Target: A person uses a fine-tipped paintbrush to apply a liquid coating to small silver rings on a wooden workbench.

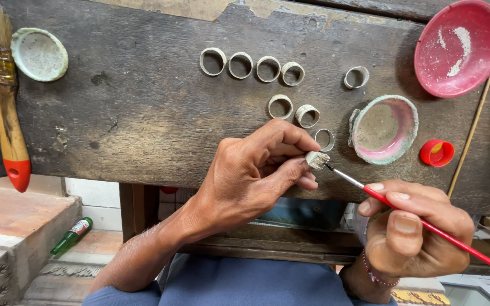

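Left hand [250, 173] pinches a pale coated metal ring [317, 159] over the bench edge; right hand [412, 232] grips a thin red-handled brush [426, 225] touching it, eight greyish rings [282, 85] lie coated on the dark wooden board [143, 113], apparently few remaining

The desk [143, 113] is dark, weathered wood — rough, scarred and matt. The rings [250, 65] at twelve o'clock look like dull metal under a pale, chalky coating. The ring [317, 159] pinched in the left hand's fingers [290, 170] is the same matt grey-white. The fine brush [426, 224] has a glossy red handle and a shiny metal ferrule. At two o'clock, the red bowl [459, 48] is smooth plastic dusted with white powder. The big paintbrush [1, 96] at ten o'clock — varnished wood, brassy ferrule, coarse bristles.
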